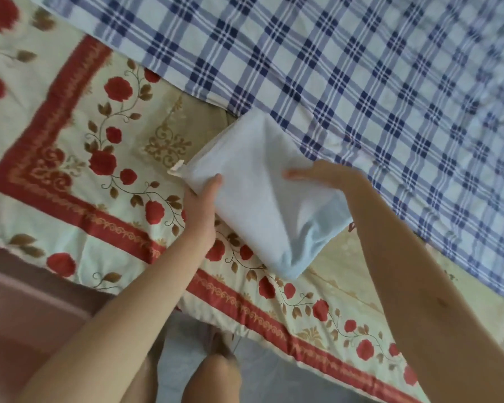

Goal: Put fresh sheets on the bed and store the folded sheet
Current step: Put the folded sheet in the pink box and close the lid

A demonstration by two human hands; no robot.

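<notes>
A folded pale white-blue sheet (262, 196) is held just above the bed between both hands. My left hand (201, 207) grips its left edge, thumb on top and fingers hidden underneath. My right hand (326, 174) holds the right side, thumb lying across the top, fingers hidden behind the cloth. A small tag sticks out at the sheet's left corner. Beneath it lies a cream bedcover with red roses and red borders (79, 170). A blue-and-white checked sheet (361, 68) is spread over the far and right part of the bed.
The bed's near edge runs diagonally from lower left to lower right. A pinkish-brown surface (26, 309) sits at the lower left. Grey floor (274, 379) and my legs (210, 376) show at the bottom centre.
</notes>
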